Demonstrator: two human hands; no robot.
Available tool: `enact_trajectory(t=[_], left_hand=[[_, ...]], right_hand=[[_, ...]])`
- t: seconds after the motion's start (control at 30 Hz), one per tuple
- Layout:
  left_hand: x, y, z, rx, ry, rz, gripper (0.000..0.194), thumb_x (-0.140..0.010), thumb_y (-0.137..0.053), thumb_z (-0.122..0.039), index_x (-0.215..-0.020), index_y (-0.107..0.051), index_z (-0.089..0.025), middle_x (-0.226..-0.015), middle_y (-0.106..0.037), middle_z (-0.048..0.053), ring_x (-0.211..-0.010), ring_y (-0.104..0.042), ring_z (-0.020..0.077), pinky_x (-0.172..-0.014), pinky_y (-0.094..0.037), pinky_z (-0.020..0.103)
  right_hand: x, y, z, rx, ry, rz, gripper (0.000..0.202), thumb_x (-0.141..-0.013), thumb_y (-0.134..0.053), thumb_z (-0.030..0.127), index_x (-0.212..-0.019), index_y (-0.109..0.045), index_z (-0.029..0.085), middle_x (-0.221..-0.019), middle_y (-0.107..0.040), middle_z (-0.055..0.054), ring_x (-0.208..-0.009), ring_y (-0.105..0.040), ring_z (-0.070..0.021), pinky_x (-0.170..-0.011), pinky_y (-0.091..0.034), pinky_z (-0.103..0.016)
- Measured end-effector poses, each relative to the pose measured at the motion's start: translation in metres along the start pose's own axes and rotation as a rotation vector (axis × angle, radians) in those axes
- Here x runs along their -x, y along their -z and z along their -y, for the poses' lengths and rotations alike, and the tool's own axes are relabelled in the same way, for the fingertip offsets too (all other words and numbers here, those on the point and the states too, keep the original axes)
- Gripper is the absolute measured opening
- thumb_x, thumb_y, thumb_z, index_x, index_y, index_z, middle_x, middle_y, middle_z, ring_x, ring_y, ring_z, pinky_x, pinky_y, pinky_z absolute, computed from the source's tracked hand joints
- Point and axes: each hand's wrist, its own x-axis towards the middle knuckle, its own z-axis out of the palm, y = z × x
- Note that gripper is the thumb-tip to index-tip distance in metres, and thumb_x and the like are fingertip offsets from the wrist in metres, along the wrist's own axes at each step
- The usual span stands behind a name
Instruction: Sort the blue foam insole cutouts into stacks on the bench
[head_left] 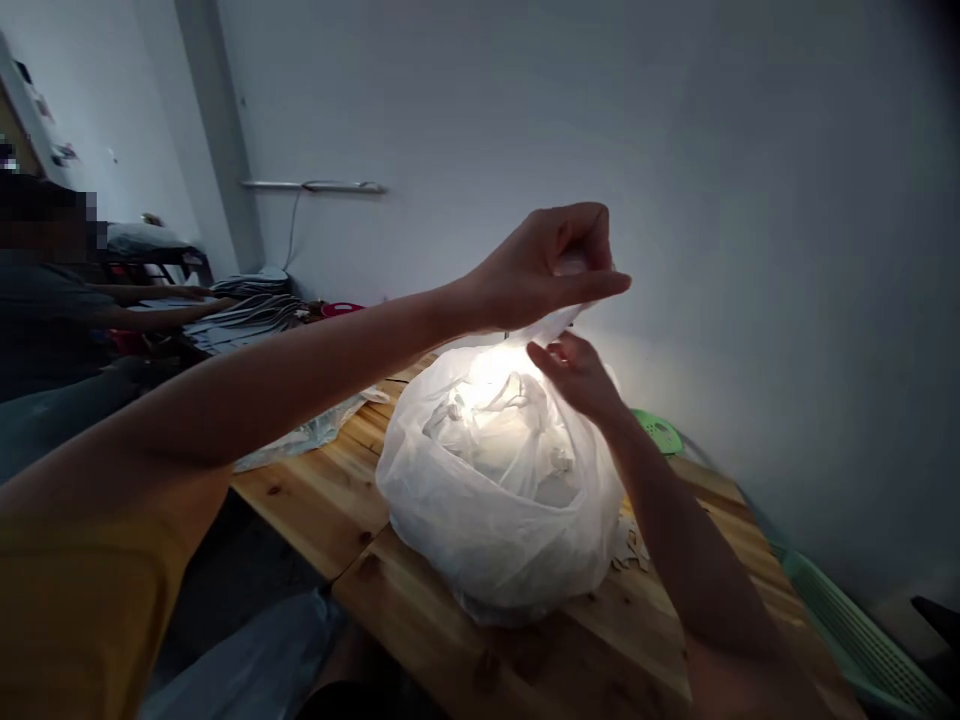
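A big white plastic bag stands on the wooden table, its mouth loosely gathered and more crumpled white plastic showing inside. My left hand is raised above it, fingers closed round a pulled-up strip of the bag. Lower down, my right hand has curled fingers at the same stretched plastic, by the bag's upper right side. Bright light glows behind the bag's top and washes out detail there. What lies deeper in the bag is hidden.
Small flat cut pieces lie right of the bag on the wooden table. A green plastic item is behind; a green basket stands at right. Clear plastic lies left. Another person handles stacked sheets.
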Motion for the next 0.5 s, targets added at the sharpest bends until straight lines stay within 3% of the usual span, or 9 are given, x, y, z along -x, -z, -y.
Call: enact_trajectory(t=[0.1,0.13,0.17,0.23,0.3,0.33,0.4,0.5], left_hand=[[0.034,0.012,0.03,-0.108,-0.05,0.051,0.067,-0.077,-0.078,-0.058,-0.129,-0.053,-0.023,-0.127,-0.058,0.008,-0.126,-0.056,0.0321,-0.098,-0.05,0.044],[0.053,0.017,0.046,-0.15,-0.035,0.077,0.087,-0.068,-0.083,-0.062,-0.137,-0.047,-0.022,-0.135,-0.053,0.012,-0.13,-0.052,0.0351,-0.1,-0.049,0.046],[0.075,0.022,0.065,-0.201,0.056,0.088,0.094,-0.062,-0.086,-0.062,-0.136,-0.048,-0.019,-0.133,-0.055,0.015,-0.128,-0.053,0.0369,-0.1,-0.049,0.047],[0.12,0.028,0.1,-0.21,0.294,0.125,0.077,-0.053,-0.09,-0.055,-0.114,-0.063,-0.016,-0.104,-0.066,0.01,-0.099,-0.065,0.0313,-0.087,-0.053,0.041],[0.151,0.029,0.124,-0.175,0.436,0.201,0.038,-0.06,-0.085,-0.046,-0.075,-0.065,-0.018,-0.064,-0.058,0.001,-0.062,-0.06,0.0203,-0.064,-0.048,0.029],[0.156,0.027,0.128,-0.166,0.453,0.214,0.03,-0.067,-0.079,-0.044,-0.066,-0.062,-0.019,-0.057,-0.053,0.0,-0.055,-0.054,0.0169,-0.06,-0.043,0.026],[0.143,0.022,0.125,-0.148,0.409,0.17,0.028,-0.079,-0.068,-0.041,-0.062,-0.062,-0.02,-0.054,-0.05,0.0,-0.051,-0.048,0.0147,-0.057,-0.038,0.025],[0.088,0.013,0.107,-0.082,0.253,0.002,0.024,-0.084,-0.066,-0.037,-0.067,-0.065,-0.02,-0.068,-0.057,0.004,-0.066,-0.051,0.0169,-0.069,-0.043,0.026]], right_hand=[[-0.015,-0.009,-0.01,0.044,0.023,-0.126,0.045,-0.093,-0.052,0.055,-0.069,-0.065,0.02,-0.063,-0.059,-0.002,-0.064,-0.056,-0.0165,-0.064,-0.042,-0.03],[-0.019,-0.005,-0.015,0.015,0.015,-0.2,0.047,-0.095,-0.05,0.055,-0.066,-0.064,0.02,-0.062,-0.058,-0.002,-0.064,-0.056,-0.0162,-0.064,-0.042,-0.03],[-0.022,0.002,-0.021,-0.022,0.002,-0.273,0.048,-0.095,-0.049,0.056,-0.066,-0.063,0.02,-0.062,-0.056,-0.001,-0.064,-0.055,-0.0158,-0.064,-0.042,-0.029],[-0.026,0.014,-0.029,-0.079,-0.021,-0.363,0.051,-0.095,-0.049,0.062,-0.066,-0.059,0.021,-0.063,-0.053,0.0,-0.066,-0.053,-0.0155,-0.064,-0.042,-0.029],[-0.026,0.016,-0.032,-0.09,-0.026,-0.337,0.054,-0.093,-0.049,0.069,-0.069,-0.055,0.021,-0.066,-0.052,0.0,-0.068,-0.052,-0.0159,-0.066,-0.042,-0.029],[-0.025,0.012,-0.03,-0.085,-0.027,-0.269,0.055,-0.092,-0.049,0.072,-0.071,-0.054,0.022,-0.068,-0.052,0.0,-0.07,-0.052,-0.0163,-0.068,-0.042,-0.03],[-0.023,-0.004,-0.023,-0.082,-0.018,-0.079,0.055,-0.09,-0.05,0.075,-0.081,-0.056,0.021,-0.077,-0.056,-0.002,-0.078,-0.054,-0.0179,-0.074,-0.045,-0.031],[-0.021,-0.035,-0.012,-0.074,-0.019,0.193,0.05,-0.081,-0.068,0.068,-0.097,-0.06,0.021,-0.092,-0.061,-0.004,-0.089,-0.057,-0.0213,-0.079,-0.047,-0.033]])
